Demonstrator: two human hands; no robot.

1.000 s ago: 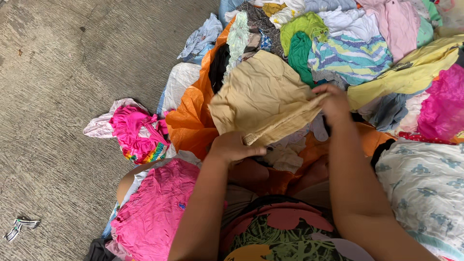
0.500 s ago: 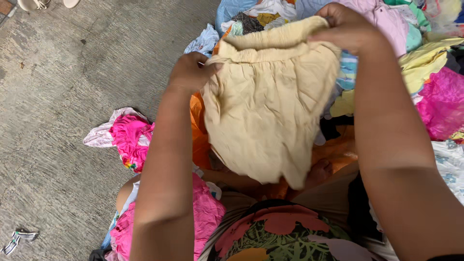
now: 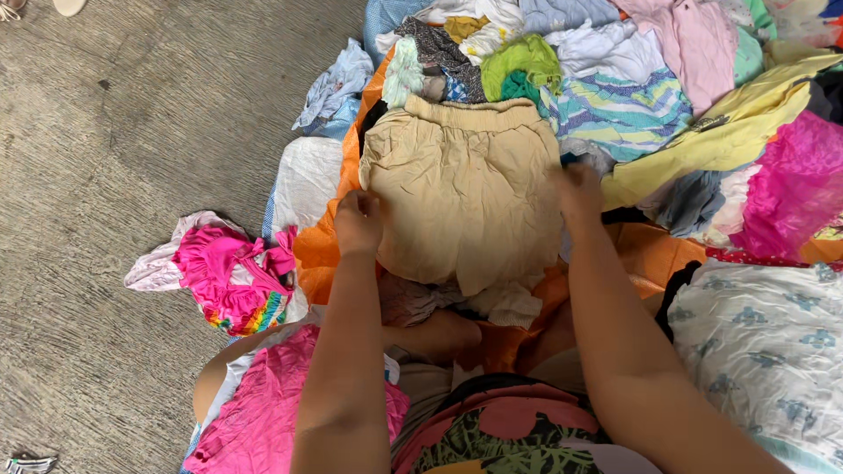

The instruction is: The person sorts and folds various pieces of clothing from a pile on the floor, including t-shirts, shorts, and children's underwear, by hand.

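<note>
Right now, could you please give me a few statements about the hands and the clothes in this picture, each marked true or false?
1. The beige crumpled cotton shorts lie spread flat on the clothing pile. True.
2. The left hand rests at the shorts' left edge. True.
3. The right hand lifts the shorts high into the air. False: it presses on their right edge.
4. The pink ruffled garment lies on top of the shorts. False: it lies apart, on the grey concrete floor.

rough grey concrete floor (image 3: 114, 132) fills the left in even daylight; a heap of mixed clothes (image 3: 667, 96) covers the far right.
</note>
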